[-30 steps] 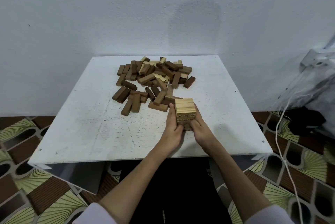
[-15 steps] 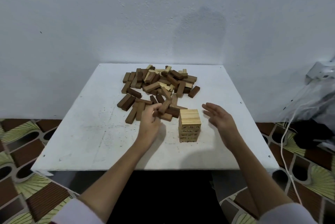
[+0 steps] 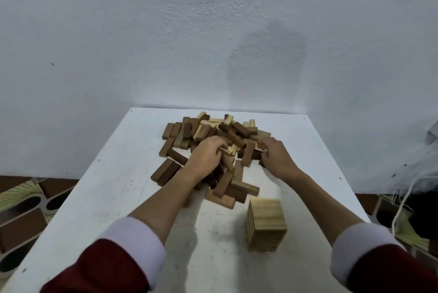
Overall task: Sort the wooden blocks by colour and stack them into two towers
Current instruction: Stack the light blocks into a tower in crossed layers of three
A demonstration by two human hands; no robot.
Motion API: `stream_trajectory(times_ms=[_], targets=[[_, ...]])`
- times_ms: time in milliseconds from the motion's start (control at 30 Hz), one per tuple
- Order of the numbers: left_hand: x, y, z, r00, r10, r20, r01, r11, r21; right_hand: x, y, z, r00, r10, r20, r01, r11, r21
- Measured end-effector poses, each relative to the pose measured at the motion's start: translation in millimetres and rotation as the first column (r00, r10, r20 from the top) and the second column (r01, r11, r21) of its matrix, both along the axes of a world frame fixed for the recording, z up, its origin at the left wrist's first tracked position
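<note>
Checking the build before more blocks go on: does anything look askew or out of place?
Nothing stands out. The light-wood tower stands upright and square-sided on the white table; the unsorted block pile lies loose behind it.

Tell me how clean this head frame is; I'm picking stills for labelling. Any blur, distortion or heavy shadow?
Head view: the light tower is smeared by motion blur, its layer lines soft; the block pile is only slightly soft. Wide-angle bending shows at the table edges. Lighting is dim and even, with soft shadows under both forearms and a darker patch on the wall. No glare.
</note>
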State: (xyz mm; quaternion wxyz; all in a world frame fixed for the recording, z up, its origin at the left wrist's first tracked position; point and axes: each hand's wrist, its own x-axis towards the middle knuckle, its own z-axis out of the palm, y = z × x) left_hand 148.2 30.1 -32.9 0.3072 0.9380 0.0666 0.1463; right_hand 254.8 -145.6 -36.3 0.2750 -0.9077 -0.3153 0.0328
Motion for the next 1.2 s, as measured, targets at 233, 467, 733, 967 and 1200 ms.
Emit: stream_trajectory(times_ms=[233, 467, 733, 967, 1200], targets=[[44.7, 11.7, -5.4, 0.976, -0.018, -0.215, 0.066, 0.974, 0.217, 29.7, 25.3, -13.5, 0.970, 0.111, 0.215, -0.056, 0.968, -0.245], [56.0, 17.2, 5.5, 0.937, -0.022, -0.347, 0.129, 0.949, 0.287, 45.2, 38.5, 12.5, 0.973, 0.162, 0.165, -0.146, 0.984, -0.100], [55.7, 21.0, 3.2, 0.954, -0.003, -0.299, 0.113, 0.929, 0.354, 18.6, 65.7, 14.0, 0.857, 0.500, 0.126, -0.406, 0.805, -0.433], [44.0, 24.9, 6.1, 0.981, 0.007, -0.193, 0.006, 0.998, 0.068, 28.6, 77.8, 12.3, 0.804, 0.531, 0.268, -0.279, 0.735, -0.618], [34.3, 19.1, 0.2, 0.990, 0.142, 0.003, -0.135, 0.948, -0.289, 34.2, 70.3, 11.6, 0.856, 0.490, 0.162, -0.417, 0.841, -0.344]])
